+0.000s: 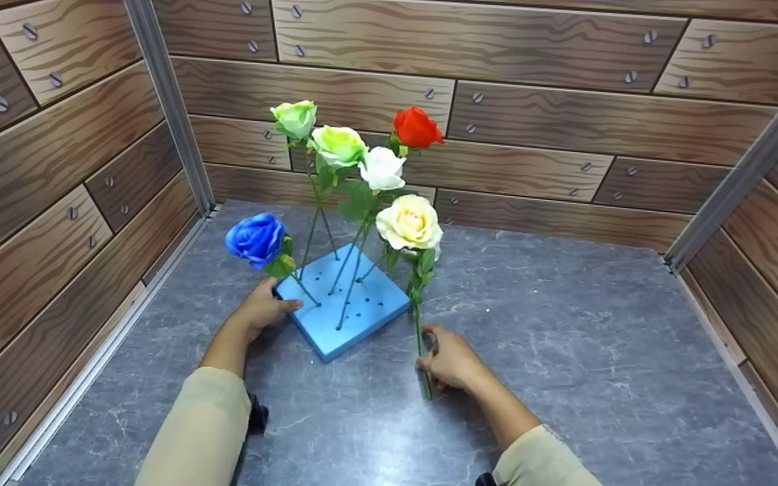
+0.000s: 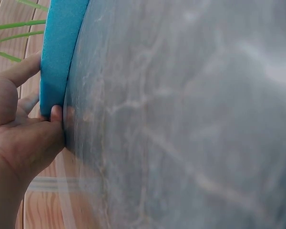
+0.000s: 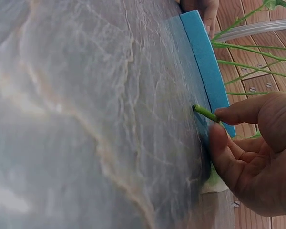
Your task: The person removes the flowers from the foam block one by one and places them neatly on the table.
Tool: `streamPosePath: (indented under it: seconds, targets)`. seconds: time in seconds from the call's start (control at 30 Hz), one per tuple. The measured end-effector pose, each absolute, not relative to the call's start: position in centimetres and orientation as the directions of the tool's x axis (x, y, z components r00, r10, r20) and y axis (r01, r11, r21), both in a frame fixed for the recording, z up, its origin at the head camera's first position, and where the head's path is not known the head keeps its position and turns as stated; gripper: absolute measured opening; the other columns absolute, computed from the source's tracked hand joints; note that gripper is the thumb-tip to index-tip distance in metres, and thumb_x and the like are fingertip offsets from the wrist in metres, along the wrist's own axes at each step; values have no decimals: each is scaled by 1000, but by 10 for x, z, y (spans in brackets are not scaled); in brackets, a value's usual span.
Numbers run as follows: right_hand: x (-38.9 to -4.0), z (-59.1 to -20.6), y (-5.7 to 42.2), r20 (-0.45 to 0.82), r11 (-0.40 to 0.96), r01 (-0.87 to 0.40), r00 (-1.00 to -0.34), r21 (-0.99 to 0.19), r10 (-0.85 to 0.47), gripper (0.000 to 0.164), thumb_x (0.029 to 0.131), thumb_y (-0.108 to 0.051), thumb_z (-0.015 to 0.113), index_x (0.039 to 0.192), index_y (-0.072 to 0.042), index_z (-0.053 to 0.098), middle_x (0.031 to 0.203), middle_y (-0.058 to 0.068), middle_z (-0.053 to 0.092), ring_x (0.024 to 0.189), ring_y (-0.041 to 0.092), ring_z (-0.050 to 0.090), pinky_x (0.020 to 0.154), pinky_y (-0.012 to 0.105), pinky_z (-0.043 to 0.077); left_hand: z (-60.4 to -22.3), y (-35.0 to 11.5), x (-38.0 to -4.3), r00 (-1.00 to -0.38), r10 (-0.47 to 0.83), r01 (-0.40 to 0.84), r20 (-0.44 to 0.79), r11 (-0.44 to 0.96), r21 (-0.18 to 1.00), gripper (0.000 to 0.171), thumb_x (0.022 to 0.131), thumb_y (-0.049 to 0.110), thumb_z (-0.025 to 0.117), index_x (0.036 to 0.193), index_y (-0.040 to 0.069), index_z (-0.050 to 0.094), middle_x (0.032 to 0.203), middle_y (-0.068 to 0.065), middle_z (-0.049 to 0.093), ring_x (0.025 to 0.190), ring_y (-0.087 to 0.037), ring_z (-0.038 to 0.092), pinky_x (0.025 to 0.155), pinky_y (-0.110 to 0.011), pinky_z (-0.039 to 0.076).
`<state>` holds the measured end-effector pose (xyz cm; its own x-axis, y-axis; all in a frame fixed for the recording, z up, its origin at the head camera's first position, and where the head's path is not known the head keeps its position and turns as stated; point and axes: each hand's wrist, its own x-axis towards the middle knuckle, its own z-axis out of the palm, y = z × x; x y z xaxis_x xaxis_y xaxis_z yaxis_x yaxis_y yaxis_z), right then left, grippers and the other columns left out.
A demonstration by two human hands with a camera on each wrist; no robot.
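Note:
A light blue foam block (image 1: 362, 324) with small holes lies on the table, and several artificial roses stand in it. My left hand (image 1: 264, 307) grips its left corner, thumb over the top face and fingers at the side; the left wrist view shows the hand (image 2: 26, 124) around the block's end (image 2: 62, 62). To the right of the block, my right hand (image 1: 453, 358) pinches the green stem of a pale yellow rose (image 1: 410, 223) between thumb and fingertips. The stem's cut end (image 3: 196, 108) pokes out past the fingers in the right wrist view, close over the table.
A blue rose (image 1: 255, 239) leans left from the block. Two greenish roses, one of them a green-yellow rose (image 1: 339, 146), a white rose (image 1: 382, 169) and a red rose (image 1: 417, 127) rise behind. Wood-patterned walls (image 1: 531, 125) enclose the grey marbled table (image 1: 564, 324).

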<state>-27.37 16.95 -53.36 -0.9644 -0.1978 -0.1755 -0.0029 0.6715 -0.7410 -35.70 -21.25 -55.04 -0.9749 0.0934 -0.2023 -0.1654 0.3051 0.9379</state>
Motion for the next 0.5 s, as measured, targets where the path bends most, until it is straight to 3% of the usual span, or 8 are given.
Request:
streamPosePath:
  seconds: [0.13,0.37,0.5]
  targets:
    - [-276,-533,168,-165,707,-18,-968,-707,-190,70,95,-9,79,158,-1,49,80,5,68,47,10,55,47,28,52,-551,-213,-357,-973,91,-174,-210,306,936,80,100,15,78,165,-1,35,173,-26,30,162,-42,30,136,-56,26]
    - [-282,-529,166,-111,760,-54,-980,-648,-164,69,94,-16,81,155,-1,53,89,6,68,77,15,60,73,33,52,-552,-214,-358,-972,90,-182,-217,296,938,84,99,15,79,167,1,33,176,-24,27,165,-42,27,137,-56,23]
    - [-283,-526,162,-107,763,-54,-981,-645,-160,66,96,-20,80,154,-4,55,88,4,65,77,16,58,72,33,48,-552,-214,-358,-974,90,-174,-209,300,938,84,99,15,79,168,1,32,177,-24,26,166,-41,25,138,-55,21]
